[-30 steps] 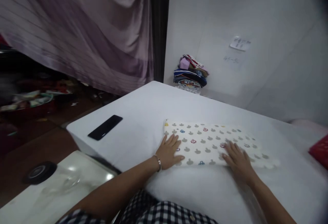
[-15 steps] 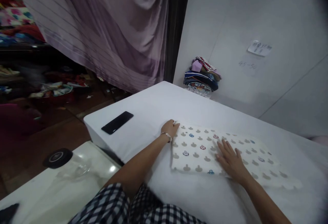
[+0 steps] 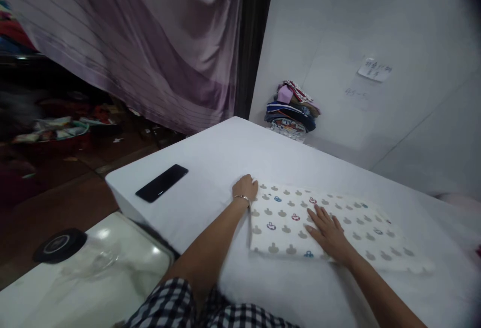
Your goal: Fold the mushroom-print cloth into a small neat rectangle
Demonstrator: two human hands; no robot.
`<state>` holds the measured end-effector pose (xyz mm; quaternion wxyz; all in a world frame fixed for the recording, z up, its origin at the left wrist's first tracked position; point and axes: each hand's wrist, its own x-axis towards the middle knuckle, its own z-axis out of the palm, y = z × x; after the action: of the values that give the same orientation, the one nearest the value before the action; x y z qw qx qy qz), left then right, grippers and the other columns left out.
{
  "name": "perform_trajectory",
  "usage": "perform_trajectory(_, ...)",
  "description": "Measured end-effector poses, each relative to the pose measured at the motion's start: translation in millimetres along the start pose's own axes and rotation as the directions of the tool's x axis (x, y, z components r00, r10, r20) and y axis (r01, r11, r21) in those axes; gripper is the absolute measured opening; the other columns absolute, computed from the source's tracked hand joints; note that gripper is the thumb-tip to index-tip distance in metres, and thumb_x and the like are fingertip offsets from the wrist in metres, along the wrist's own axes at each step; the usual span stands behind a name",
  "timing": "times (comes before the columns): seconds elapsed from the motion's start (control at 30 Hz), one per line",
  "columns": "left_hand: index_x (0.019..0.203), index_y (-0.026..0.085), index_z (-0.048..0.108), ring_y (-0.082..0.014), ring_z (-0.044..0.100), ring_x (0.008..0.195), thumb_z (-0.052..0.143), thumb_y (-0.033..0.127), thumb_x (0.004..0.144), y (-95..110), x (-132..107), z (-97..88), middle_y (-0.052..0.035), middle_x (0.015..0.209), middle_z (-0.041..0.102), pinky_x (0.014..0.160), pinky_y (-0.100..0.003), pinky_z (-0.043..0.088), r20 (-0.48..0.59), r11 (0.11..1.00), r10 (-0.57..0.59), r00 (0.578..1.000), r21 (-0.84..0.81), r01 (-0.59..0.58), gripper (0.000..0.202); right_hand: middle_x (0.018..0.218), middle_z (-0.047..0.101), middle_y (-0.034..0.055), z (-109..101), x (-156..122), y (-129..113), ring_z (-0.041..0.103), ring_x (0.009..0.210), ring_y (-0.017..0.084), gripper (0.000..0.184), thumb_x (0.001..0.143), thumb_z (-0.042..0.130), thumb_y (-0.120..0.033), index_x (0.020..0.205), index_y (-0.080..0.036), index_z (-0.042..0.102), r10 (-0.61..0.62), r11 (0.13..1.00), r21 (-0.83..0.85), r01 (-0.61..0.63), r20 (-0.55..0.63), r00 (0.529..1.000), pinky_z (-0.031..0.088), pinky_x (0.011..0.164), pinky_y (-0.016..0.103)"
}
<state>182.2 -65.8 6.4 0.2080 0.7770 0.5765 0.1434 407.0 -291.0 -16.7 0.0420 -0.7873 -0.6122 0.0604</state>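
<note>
Left hand (image 3: 245, 188), no longer flat, curls at far-left corner of white rectangular grey-printed cloth (image 3: 280, 233), grip unclear; right hand (image 3: 330, 235) flat, fingers spread, apparently steadying it.

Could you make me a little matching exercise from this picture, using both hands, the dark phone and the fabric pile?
Column one:
1. left hand
2. right hand
3. dark phone
4. fabric pile

Column two:
A. beside the wall
B. spread on the patterned cloth
C. at the patterned cloth's far left corner
D. near the white table's left edge

Pairs: 1-C; 2-B; 3-D; 4-A
</note>
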Motion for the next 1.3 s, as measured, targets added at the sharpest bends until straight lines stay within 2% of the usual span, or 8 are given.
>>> perform_trajectory(0.17,0.1,0.016,0.055,-0.0246,0.06,0.094,0.035,0.038,0.085,2.7,1.9,-3.4,-0.014,0.109,0.058,0.076,-0.034,0.045,-0.012,0.997,0.026,1.0,0.072,-0.025,0.034,0.152,0.009,0.0057,-26.8,25.2,-30.4,0.004,0.14,0.025,0.065,0.088,0.025,-0.061,0.144,-0.026,0.025,-0.054,0.998,0.018,0.054,0.026,0.998,0.004,0.11,0.052)
perform_trajectory(0.33,0.094,0.016,0.057,-0.0285,0.06,0.095,0.033,0.041,0.085,1.4,7.9,-4.6,-0.0145,0.104,0.062,0.074,-0.038,0.046,0.014,0.995,0.052,0.999,0.084,-0.053,0.036,0.152,0.006,0.008,-26.8,52.4,-42.6,0.001,0.14,0.025,0.071,0.088,0.022,-0.063,0.145,-0.022,0.022,-0.06,0.998,0.011,0.06,0.087,0.994,0.001,0.109,0.05)
perform_trajectory(0.57,0.119,0.015,0.047,-0.0316,0.059,0.101,0.037,0.054,0.08,4.3,9.3,-14.1,-0.0174,0.113,0.061,0.078,-0.041,0.045,0.085,0.999,-0.04,0.996,0.038,0.037,0.056,0.153,0.001,0.0063,-30.1,44.4,-47.2,-0.003,0.14,0.024,0.071,0.087,0.02,-0.064,0.145,-0.023,0.019,-0.037,0.998,0.061,0.032,0.085,0.996,-0.002,0.109,0.048)
perform_trajectory(0.77,0.095,0.014,0.061,-0.0333,0.06,0.096,0.046,0.062,0.072,3.2,13.9,-22.3,-0.0184,0.105,0.064,0.075,-0.039,0.045,0.268,0.998,0.003,0.963,0.055,-0.018,0.055,0.153,0.004,0.0064,-36.8,40.2,-53.7,-0.002,0.14,0.023,0.071,0.087,0.026,-0.063,0.145,-0.022,0.022,-0.008,0.993,0.114,-0.006,0.119,0.993,-0.003,0.11,0.048)
perform_trajectory(0.87,0.079,0.016,0.063,-0.0321,0.062,0.09,0.053,0.058,0.07,0.1,14.5,-22.9,-0.0154,0.094,0.068,0.073,-0.037,0.045,0.278,0.996,0.08,0.957,-0.065,-0.064,0.044,0.152,0.009,0.0077,-41.1,30.5,-69.0,0.0,0.14,0.023,0.07,0.087,0.034,-0.061,0.144,-0.02,0.026,-0.019,0.96,0.278,0.015,0.012,1.0,-0.003,0.111,0.047)
perform_trajectory(1.0,0.069,0.016,0.062,-0.0279,0.064,0.08,0.064,0.048,0.067,7.8,8.6,-25.5,-0.0109,0.078,0.068,0.066,-0.032,0.048,0.328,0.898,0.048,0.943,-0.427,0.103,0.032,0.147,0.03,0.0051,-36.8,10.1,-107.9,0.024,0.136,0.022,0.066,0.084,0.045,-0.057,0.141,-0.026,0.032,-0.05,0.716,0.688,0.115,-0.113,0.992,0.018,0.111,0.043)
perform_trajectory(1.13,0.077,0.015,0.061,-0.0199,0.063,0.064,0.067,0.04,0.068,36.3,-5.1,-35.4,-0.0048,0.069,0.066,0.059,-0.029,0.05,0.511,0.545,0.107,0.853,-0.747,0.38,0.028,0.148,0.029,0.0039,-38.2,-1.2,-140.0,0.029,0.133,0.023,0.083,0.076,0.062,-0.051,0.144,-0.031,0.019,-0.072,0.37,0.907,0.199,-0.186,0.98,0.026,0.108,0.044)
perform_trajectory(1.3,0.081,0.013,0.058,-0.013,0.06,0.059,0.065,0.029,0.074,99.3,-22.2,-48.3,-0.0032,0.071,0.063,0.053,-0.022,0.049,0.535,0.289,0.302,0.789,-0.84,0.459,0.018,0.151,0.019,0.0058,-73.3,-9.4,-136.6,0.026,0.134,0.025,0.099,0.071,0.069,-0.045,0.146,-0.031,0.005,0.081,-0.044,0.976,0.215,-0.211,0.974,0.032,0.104,0.045)
